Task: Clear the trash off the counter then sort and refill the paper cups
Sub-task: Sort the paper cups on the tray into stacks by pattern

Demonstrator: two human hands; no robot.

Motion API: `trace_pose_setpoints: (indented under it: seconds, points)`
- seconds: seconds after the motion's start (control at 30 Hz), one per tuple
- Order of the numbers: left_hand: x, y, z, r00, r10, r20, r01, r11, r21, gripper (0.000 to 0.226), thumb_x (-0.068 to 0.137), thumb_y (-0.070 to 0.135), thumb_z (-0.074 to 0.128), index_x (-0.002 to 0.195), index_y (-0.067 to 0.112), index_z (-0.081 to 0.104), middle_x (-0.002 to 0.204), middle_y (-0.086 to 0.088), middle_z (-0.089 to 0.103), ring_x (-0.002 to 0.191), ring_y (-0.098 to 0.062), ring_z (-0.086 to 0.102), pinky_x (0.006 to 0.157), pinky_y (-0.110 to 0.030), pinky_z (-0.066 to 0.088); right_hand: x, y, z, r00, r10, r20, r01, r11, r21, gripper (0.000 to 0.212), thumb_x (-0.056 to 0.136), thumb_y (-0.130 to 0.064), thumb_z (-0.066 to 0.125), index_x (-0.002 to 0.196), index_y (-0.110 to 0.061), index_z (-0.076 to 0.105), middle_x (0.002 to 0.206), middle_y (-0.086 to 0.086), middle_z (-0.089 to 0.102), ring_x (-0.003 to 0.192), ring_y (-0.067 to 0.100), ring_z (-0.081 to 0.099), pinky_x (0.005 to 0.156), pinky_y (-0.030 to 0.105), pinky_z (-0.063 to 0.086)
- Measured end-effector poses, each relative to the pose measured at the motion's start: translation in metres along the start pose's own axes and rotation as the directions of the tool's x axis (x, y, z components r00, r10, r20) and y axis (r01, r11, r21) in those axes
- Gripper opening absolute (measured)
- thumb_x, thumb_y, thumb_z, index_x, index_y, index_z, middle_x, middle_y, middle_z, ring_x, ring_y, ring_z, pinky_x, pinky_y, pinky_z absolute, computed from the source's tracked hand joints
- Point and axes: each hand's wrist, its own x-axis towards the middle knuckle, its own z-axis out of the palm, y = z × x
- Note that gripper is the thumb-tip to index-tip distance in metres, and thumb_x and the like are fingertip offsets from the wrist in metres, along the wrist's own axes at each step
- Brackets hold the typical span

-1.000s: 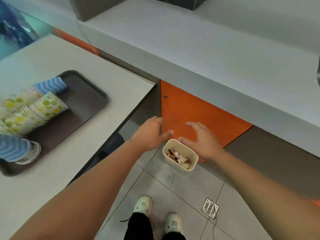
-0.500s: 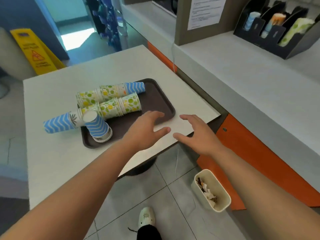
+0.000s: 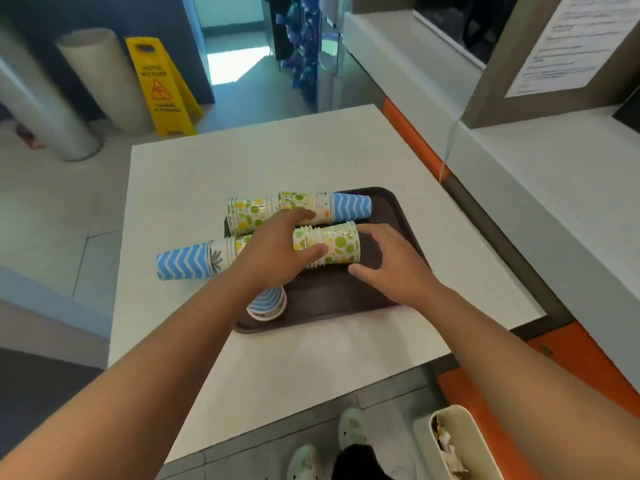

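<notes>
A brown tray [image 3: 381,306] lies on the white table [image 3: 311,368]. Two stacks of paper cups lie on their sides across it. The far stack [image 3: 349,206] is green-dotted with a blue zigzag end. The near stack [image 3: 339,242] is green-dotted at its right end and blue zigzag at its left, which juts past the tray. My left hand [image 3: 277,251] grips the near stack, fingers over the top and thumb on its front. My right hand [image 3: 391,261] hovers open at the stack's right end. One blue cup [image 3: 266,303] stands upside down, partly hidden by my left forearm.
A white bin [image 3: 474,441] with trash in it stands on the floor at the lower right, beside my shoes. The grey counter [image 3: 554,168] runs along the right. A yellow wet-floor sign [image 3: 161,88] and a pale cylinder [image 3: 100,74] stand beyond the table.
My view swung up from the floor bin to the table. Both hands moved from above the bin to the tray, and my left hand closed around the near stack of cups.
</notes>
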Motion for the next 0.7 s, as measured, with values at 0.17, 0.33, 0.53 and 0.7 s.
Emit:
trace_pose_setpoints:
  seconds: [0.17,0.33,0.53,0.7]
  points:
    - [0.027,-0.023,-0.013,0.993,-0.120,0.003,0.120,0.992,0.029,0.062,0.084,0.046,0.071,0.138,0.022,0.051,0.141,0.002,0.053,0.128,-0.017,0.051,0.100,-0.027,0.038,0.058,0.005,0.012,0.991,-0.046,0.123,0.052,0.998,-0.043,0.071,0.078,-0.024,0.076,0.141,-0.015,0.045,0.137,0.005,0.049,0.129,0.020,0.045,0.107,0.035,0.039]
    - [0.042,-0.047,-0.023,0.973,-0.230,0.009,0.230,0.973,0.026,0.061,0.084,0.045,0.071,0.137,0.023,0.052,0.142,0.003,0.053,0.129,-0.017,0.050,0.101,-0.029,0.039,0.092,0.010,0.021,0.948,-0.085,0.307,0.141,0.976,-0.167,0.081,0.076,-0.023,0.077,0.146,-0.014,0.036,0.139,0.008,0.044,0.130,0.023,0.041,0.107,0.034,0.037]
    - [0.033,-0.084,-0.038,0.942,-0.333,-0.029,0.334,0.942,0.028,0.062,0.085,0.042,0.072,0.139,0.021,0.051,0.142,0.002,0.053,0.129,-0.018,0.049,0.102,-0.029,0.038,0.115,0.010,0.037,0.902,-0.061,0.428,0.233,0.902,-0.363,0.078,0.072,-0.022,0.079,0.139,-0.012,0.039,0.132,0.009,0.044,0.123,0.026,0.044,0.099,0.040,0.046]
    - [0.022,-0.117,-0.049,0.928,-0.373,0.019,0.371,0.925,0.082,0.065,0.084,0.041,0.073,0.140,0.021,0.048,0.142,-0.002,0.052,0.128,-0.021,0.049,0.102,-0.032,0.038,0.128,0.014,0.052,0.926,-0.033,0.377,0.203,0.884,-0.422,0.053,0.073,-0.019,0.076,0.118,-0.014,0.049,0.118,0.007,0.047,0.110,0.025,0.050,0.080,0.034,0.048]
